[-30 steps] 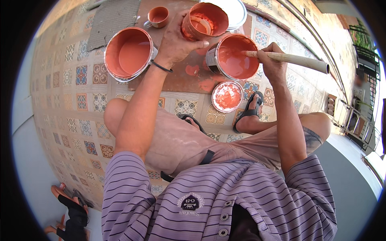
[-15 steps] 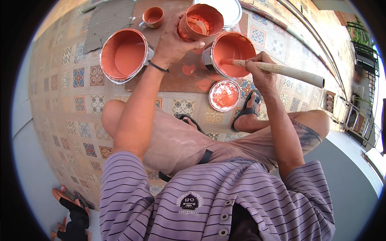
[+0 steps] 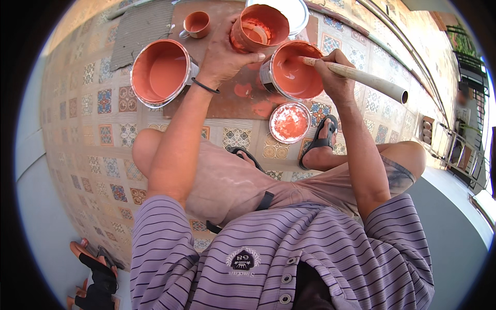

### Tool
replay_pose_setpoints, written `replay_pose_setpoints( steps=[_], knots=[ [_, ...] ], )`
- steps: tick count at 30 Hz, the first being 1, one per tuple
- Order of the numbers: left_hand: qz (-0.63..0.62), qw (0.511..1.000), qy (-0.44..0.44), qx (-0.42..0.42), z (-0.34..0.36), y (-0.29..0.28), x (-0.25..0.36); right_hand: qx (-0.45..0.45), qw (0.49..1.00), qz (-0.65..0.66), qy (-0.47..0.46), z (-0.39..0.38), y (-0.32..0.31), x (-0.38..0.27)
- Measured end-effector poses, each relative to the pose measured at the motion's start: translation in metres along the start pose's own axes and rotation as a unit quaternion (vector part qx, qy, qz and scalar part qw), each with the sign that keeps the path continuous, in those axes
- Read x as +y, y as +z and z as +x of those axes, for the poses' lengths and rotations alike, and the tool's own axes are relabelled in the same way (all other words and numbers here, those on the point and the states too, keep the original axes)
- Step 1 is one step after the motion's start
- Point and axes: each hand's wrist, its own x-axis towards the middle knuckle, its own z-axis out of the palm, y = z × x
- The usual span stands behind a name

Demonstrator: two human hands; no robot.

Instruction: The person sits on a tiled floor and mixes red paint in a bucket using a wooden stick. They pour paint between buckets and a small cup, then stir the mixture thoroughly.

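My left hand [image 3: 223,61] is wrapped round the side of a paint-coated cup-like container [image 3: 276,26], tilted so that its wet inside shows. To the right, my right hand [image 3: 338,80] grips a pale hollow pipe [image 3: 369,80]. The pipe's far end dips into the orange-red paint of a bucket [image 3: 266,77]; that tip is hidden in the paint. Another bucket [image 3: 192,70] of the same paint stands left of my left wrist. Beyond it sits a small paint-stained mug [image 3: 199,30] with its handle to the left.
A paint-smeared round lid [image 3: 289,123] lies by my sandalled foot [image 3: 321,142]. Under the buckets is a brown board [image 3: 232,111], with a grey corrugated sheet [image 3: 142,33] beside it. A white bucket or lid [image 3: 298,15] stands at the back. Another person's legs [image 3: 101,281] show at lower left.
The pipe has swung in the right bucket: its dipped end has moved away from me and its free end left and slightly up. My left hand keeps its hold on the container.
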Motion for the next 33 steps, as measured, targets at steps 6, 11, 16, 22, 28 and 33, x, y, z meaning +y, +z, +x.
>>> replay_pose_setpoints(
  steps=[6, 11, 16, 22, 28, 33],
  knots=[
    [0.000, 1.000, -0.005, -0.001, 0.000, 0.001, 0.001, -0.074, 0.995, -0.042, 0.047, -0.009, -0.002, 0.011],
    [0.051, 0.999, 0.013, 0.001, -0.001, -0.001, 0.002, 0.031, 0.998, 0.052, -0.023, -0.005, -0.007, 0.036],
    [-0.001, 1.000, -0.009, 0.001, -0.005, -0.001, 0.000, 0.066, 0.998, -0.002, 0.016, 0.017, -0.010, 0.045],
    [0.128, 0.992, 0.005, 0.005, 0.002, -0.002, 0.021, -0.008, 0.970, 0.242, 0.033, 0.029, 0.022, 0.029],
    [0.092, 0.995, 0.021, 0.022, 0.004, 0.004, 0.034, -0.121, 0.990, 0.019, 0.073, -0.002, -0.020, 0.029],
    [0.065, 0.997, 0.028, 0.013, 0.005, 0.002, 0.031, -0.026, 0.998, -0.042, 0.031, 0.018, -0.030, 0.034]
  ],
)
